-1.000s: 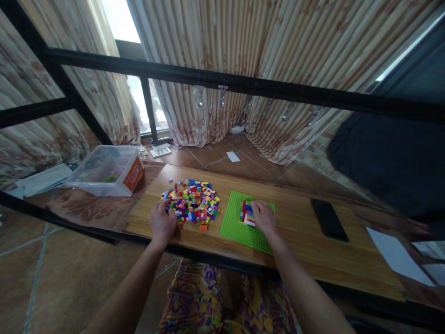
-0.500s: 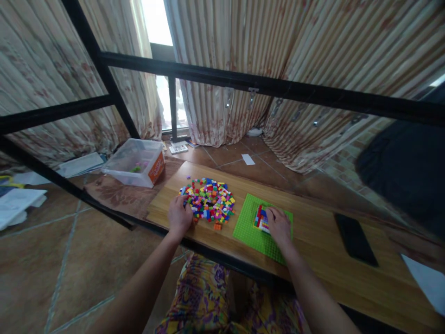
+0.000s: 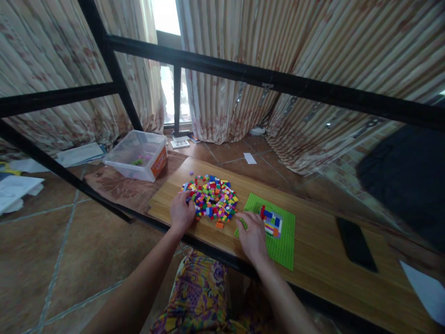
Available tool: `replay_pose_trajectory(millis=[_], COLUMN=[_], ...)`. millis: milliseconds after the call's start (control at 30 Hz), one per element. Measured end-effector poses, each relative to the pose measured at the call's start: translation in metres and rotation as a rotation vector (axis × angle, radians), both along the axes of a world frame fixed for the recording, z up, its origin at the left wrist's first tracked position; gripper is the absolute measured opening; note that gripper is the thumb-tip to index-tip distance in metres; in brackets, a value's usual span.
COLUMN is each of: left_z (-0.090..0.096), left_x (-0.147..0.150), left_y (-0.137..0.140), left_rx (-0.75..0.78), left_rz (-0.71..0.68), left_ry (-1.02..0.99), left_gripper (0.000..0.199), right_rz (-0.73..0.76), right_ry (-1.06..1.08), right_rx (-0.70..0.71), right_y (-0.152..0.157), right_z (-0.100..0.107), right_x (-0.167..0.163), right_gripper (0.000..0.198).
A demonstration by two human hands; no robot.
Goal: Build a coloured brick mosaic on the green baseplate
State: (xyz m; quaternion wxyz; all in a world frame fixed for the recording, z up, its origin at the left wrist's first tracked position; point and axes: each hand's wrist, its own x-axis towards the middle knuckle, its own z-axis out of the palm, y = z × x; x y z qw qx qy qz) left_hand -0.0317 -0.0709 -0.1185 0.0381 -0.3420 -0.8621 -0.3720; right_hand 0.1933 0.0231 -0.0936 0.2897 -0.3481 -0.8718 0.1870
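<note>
A pile of small, many-coloured toy bricks [image 3: 217, 199] lies on the wooden table. My left hand [image 3: 182, 212] rests at its near left edge, fingers curled down among the bricks; whatever they pinch is too small to make out. To the right lies a green studded baseplate [image 3: 283, 253] bearing a flat patch of joined bricks [image 3: 273, 222] in blue, white, orange and other colours. My right hand [image 3: 253, 234] is over the plate's left part, its thumb and forefinger apart with green showing between them. A loose orange brick [image 3: 219, 225] sits in front of the pile.
A clear plastic box [image 3: 139, 157] with a few pieces inside stands on a brown mat beyond the table's left end. On the table's right are a black phone [image 3: 356, 243] and white paper [image 3: 424, 287]. A black metal rail [image 3: 222, 67] crosses the view in front of curtains.
My right hand has moved left, off the joined bricks, toward the pile, uncovering more of them. My left hand stays at the pile's edge. The view has shifted slightly.
</note>
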Motion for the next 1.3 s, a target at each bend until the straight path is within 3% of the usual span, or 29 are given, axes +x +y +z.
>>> replay_pose_trajectory(millis=[367,900,1100,1300], left_z=[0.000,-0.004,-0.003,-0.001], left_x=[0.000,-0.002,-0.004,-0.004], left_y=[0.000,0.001,0.001,0.002], left_rx=[0.010,0.014,0.021,-0.003], left_rz=[-0.017,-0.009,-0.019,-0.004], left_ry=[0.016,0.033,0.029,0.015], left_gripper=[0.025,0.025,0.025,0.026], right_rz=[0.019,-0.001,-0.085,-0.354], right_ry=[-0.138,-0.038,0.066,0.155], right_rx=[-0.039,-0.075,-0.134,-0.127], right_y=[-0.011,-0.011,-0.002,0.048], right_z=[-0.012,-0.011,0.003,0.013], right_x=[-0.018,-0.009,0.007,0.053], right_gripper=[0.018,0.019,0.022,0.028])
